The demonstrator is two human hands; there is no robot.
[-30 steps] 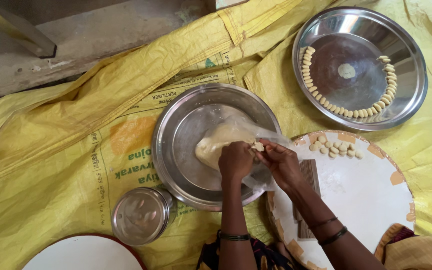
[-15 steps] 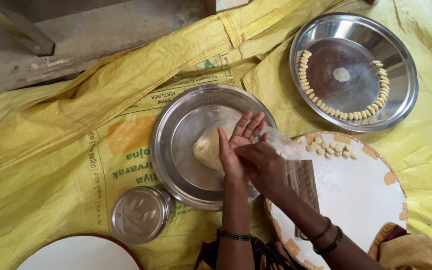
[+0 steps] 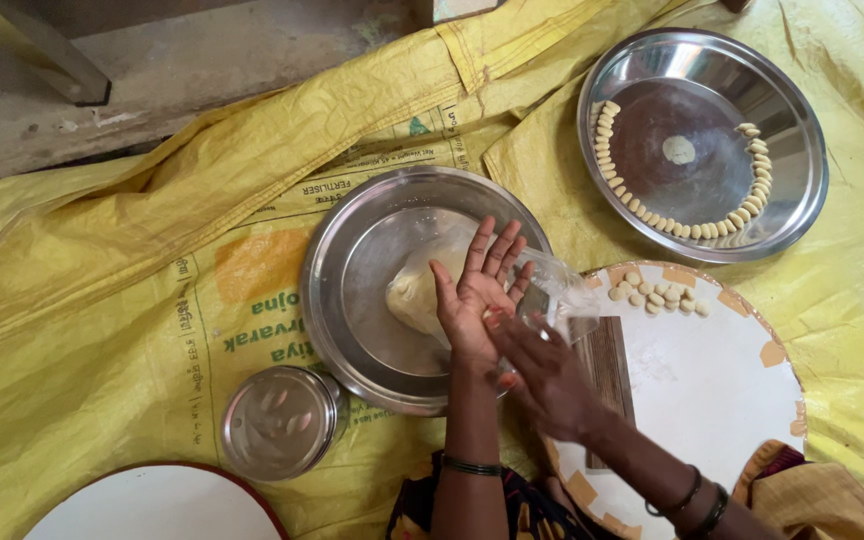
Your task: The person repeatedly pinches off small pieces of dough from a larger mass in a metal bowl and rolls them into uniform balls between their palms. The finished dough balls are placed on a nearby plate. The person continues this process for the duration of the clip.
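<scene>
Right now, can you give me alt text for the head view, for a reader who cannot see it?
A person's left hand is held palm-up over a steel bowl holding a lump of dough, with the right hand fingers pressing its palm. Small dough pieces lie on a round white board; more ring a steel plate on yellow sacking.

This looks like a home cooking spot set up on the floor. A yellow woven plastic sack (image 3: 132, 300) is spread as a mat over bare grey concrete floor (image 3: 202, 60) at the far left. On it sit a wide steel bowl (image 3: 352, 300) holding pale dough (image 3: 414, 295), a round steel tray (image 3: 782, 100) ringed with small dough pieces (image 3: 652, 295), and a round white board (image 3: 712, 390).
</scene>
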